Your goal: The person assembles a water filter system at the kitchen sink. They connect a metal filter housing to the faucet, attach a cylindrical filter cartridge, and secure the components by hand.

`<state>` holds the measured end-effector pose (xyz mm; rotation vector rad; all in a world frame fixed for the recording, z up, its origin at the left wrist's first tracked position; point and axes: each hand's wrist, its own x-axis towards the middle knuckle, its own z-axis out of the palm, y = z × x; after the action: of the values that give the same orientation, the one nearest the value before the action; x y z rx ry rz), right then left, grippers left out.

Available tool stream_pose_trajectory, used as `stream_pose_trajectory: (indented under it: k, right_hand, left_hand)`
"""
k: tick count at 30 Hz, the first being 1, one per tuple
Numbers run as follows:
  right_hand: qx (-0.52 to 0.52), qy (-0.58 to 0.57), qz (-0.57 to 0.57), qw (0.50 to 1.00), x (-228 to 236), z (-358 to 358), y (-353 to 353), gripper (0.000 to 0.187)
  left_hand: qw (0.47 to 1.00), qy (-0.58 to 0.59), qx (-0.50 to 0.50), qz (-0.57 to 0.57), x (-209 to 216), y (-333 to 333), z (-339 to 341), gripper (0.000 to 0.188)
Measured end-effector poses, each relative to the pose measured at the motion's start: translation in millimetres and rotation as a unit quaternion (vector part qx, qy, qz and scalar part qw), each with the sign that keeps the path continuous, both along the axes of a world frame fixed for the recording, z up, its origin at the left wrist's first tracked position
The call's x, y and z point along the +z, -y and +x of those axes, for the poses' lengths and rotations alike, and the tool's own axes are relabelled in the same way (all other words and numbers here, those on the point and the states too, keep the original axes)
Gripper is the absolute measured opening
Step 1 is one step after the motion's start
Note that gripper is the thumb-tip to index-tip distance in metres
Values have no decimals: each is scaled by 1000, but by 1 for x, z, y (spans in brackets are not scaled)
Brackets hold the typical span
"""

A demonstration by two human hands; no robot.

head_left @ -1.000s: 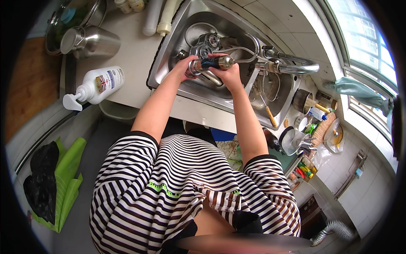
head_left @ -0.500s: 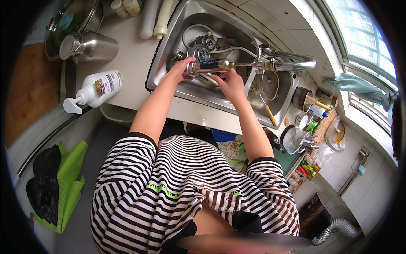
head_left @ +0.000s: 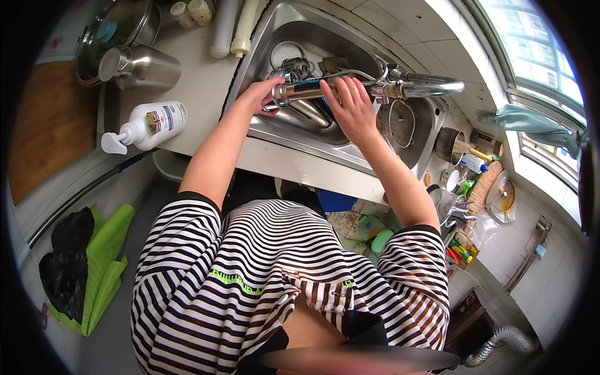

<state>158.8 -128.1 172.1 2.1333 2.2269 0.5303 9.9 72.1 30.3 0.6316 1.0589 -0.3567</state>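
Note:
Across the sink [head_left: 297,139] lies a shiny metal cylinder [head_left: 299,92] with a dark band, like a water filter housing. My left hand [head_left: 262,97] is closed round its left end. My right hand [head_left: 354,111] is open, fingers stretched out and apart, over the cylinder's right end; whether it touches cannot be told. Below the cylinder in the left basin is a metal tube [head_left: 310,112]. Behind it sit chrome round parts [head_left: 296,67], partly hidden. To the right, the faucet [head_left: 431,89] reaches over the sink.
Left on the counter are a white pump bottle [head_left: 150,126], a steel flask [head_left: 142,67] and two pale tubes [head_left: 245,28]. Right of the sink stand a small pot [head_left: 447,144], a white cup [head_left: 449,179] and other kitchen things. A window [head_left: 537,56] is at the upper right.
My right hand has opened its fingers and lifted from under the cylinder's right end to above it. My left hand has shifted slightly left, still holding the cylinder.

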Motion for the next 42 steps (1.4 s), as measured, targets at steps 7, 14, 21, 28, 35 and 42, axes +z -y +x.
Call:
stream_pose_trajectory:
  k: [7, 14, 21, 28, 35, 42]
  right_hand:
    - [12, 27, -64, 997, -20, 2, -17, 45]
    - [-60, -113, -179, 976, -34, -5, 6, 51]
    - [-87, -288, -224, 927, -29, 1, 5, 46]
    - [-148, -356, -293, 875, -25, -3, 6, 48]
    - [-179, -440, -353, 807, -28, 5, 3, 54]
    - [-205, -348, -291, 867, -27, -17, 11, 55]
  left_hand:
    - [996, -44, -5, 81, 16, -4, -8, 33]
    - [989, -28, -51, 139, 16, 12, -6, 20]
    - [983, -37, -64, 170, 24, 15, -6, 20]
    - [977, -40, -79, 192, 36, 18, -7, 23]
    - [969, -33, -85, 231, 23, 21, -8, 28]
    - [961, -28, -109, 251, 22, 17, -8, 33]
